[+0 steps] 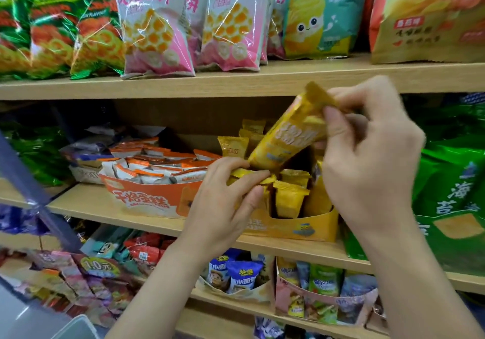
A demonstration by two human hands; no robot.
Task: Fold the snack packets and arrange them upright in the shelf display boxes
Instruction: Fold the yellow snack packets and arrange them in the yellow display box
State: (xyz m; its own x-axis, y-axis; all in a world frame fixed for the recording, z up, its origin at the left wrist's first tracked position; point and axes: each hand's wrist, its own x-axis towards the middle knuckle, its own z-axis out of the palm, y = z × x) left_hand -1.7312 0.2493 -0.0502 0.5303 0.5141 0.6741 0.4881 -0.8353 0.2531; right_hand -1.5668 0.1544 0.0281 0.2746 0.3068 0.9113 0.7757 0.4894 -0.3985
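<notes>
Shelf (91, 204), right hand (367, 154) pinching tilted packet (288, 136), left hand (225, 202) gripping boxed packets (290, 196)

Right hand (367, 160) raised, its grip pinching a tilted yellow packet's (286, 139) upper end. Left hand (225, 199) lower, thumb and curled fingers pinching a second yellow packet (270, 179).
</notes>
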